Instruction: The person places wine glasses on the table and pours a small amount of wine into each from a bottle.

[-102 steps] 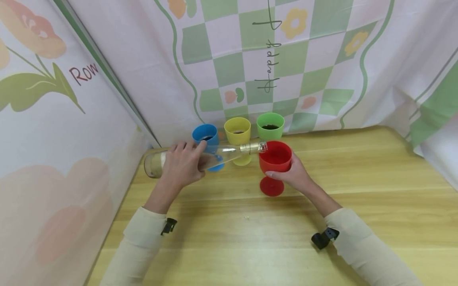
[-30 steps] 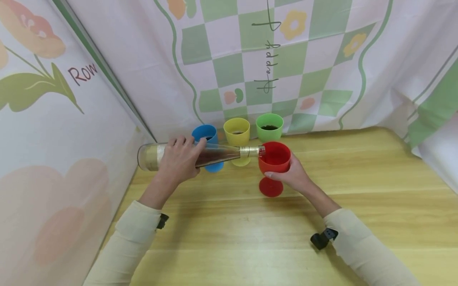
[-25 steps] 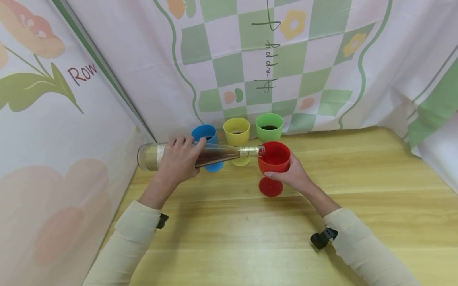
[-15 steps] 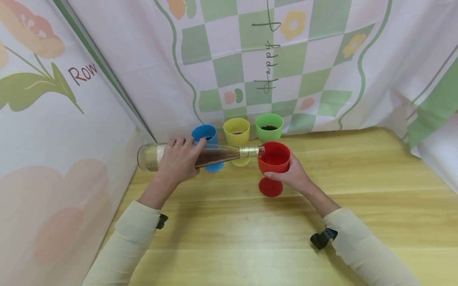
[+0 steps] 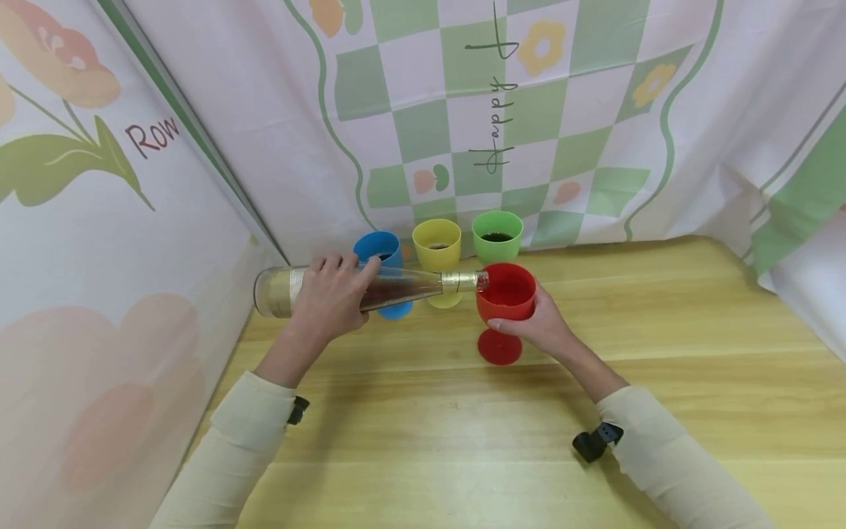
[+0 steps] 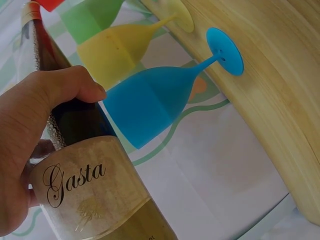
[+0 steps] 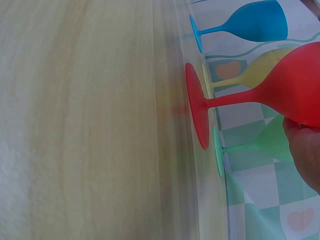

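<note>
My left hand [image 5: 333,294] grips a clear glass wine bottle [image 5: 406,288] around its body, and the bottle lies nearly level with dark reddish liquid inside. Its label [image 6: 90,185] reads "Gasta" in the left wrist view. The bottle's mouth sits right at the left rim of a red plastic goblet [image 5: 505,301]. My right hand [image 5: 545,323] holds that goblet by the bowl from the right, thumb across its front. Some liquid shows in the bottom of the red bowl. In the right wrist view the red goblet's round foot [image 7: 198,106] is seen close to the tabletop.
Behind stand a blue goblet [image 5: 380,246], a yellow goblet [image 5: 438,253] and a green goblet [image 5: 499,246], each with dark liquid. The bottle and left hand partly cover the blue one. A printed curtain [image 5: 423,132] rises behind the wooden table [image 5: 429,441].
Since the earliest frame the bottle's base has risen and shifted left, levelling it, and liquid now fills toward its neck. Liquid has become visible in the red goblet. The right hand keeps its hold.
</note>
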The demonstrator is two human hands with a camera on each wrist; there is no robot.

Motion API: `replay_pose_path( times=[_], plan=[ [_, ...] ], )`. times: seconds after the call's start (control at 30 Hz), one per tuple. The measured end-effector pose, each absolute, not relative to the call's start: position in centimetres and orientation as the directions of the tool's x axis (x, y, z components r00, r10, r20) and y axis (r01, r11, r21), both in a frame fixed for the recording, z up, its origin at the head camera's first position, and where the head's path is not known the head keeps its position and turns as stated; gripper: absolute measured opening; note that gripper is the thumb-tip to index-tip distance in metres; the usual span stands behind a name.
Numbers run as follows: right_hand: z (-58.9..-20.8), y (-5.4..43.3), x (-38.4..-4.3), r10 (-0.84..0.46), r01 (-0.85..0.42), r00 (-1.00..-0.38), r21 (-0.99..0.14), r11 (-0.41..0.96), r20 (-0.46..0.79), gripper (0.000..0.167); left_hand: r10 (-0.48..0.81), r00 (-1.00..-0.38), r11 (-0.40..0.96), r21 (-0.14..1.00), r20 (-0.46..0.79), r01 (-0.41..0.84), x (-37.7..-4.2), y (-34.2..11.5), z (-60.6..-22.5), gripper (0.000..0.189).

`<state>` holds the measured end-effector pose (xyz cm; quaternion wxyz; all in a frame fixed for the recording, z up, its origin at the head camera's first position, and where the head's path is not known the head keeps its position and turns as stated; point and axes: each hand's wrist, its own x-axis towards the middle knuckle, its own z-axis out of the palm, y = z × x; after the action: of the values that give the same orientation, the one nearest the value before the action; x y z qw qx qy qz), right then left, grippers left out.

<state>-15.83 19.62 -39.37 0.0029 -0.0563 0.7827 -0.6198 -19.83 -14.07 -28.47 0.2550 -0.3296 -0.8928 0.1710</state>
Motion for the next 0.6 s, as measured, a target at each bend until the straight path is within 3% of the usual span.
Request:
replay_pose_path(
  times=[0.6],
  plan=[
    [-39.42,19.58,-15.8,-0.095,-0.1,-0.992,-0.969,0.226,0.081,0.079,0.678,-0.652,0.721,-0.478,0.34,0.501,-19.77,-14.06,-28.32,0.072]
  ],
)
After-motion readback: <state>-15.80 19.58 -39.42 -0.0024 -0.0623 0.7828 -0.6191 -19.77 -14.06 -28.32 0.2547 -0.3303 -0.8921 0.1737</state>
